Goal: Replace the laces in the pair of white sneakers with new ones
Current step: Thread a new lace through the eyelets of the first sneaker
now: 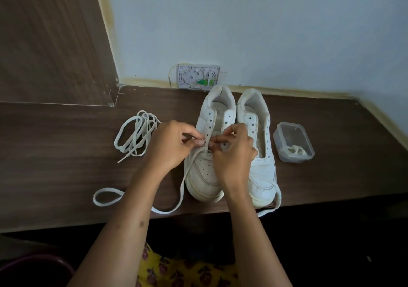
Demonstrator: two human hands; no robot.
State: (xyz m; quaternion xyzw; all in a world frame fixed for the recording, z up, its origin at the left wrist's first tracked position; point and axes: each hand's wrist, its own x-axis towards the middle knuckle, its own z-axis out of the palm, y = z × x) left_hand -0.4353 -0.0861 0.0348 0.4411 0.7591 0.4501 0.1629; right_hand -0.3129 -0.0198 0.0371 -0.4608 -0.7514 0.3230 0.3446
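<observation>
Two smooth white leather sneakers, the left sneaker (206, 154) and the right sneaker (262, 154), stand side by side on a dark wood-grain desk (66, 154) against a pale blue wall (265, 32). The left hand (170, 145) pinches a flat white lace (183, 185) at an eyelet; the right hand (234, 152) pinches the eyelet strip. Left lies a loose lace bundle (136, 134), right a clear plastic box (293, 142).
</observation>
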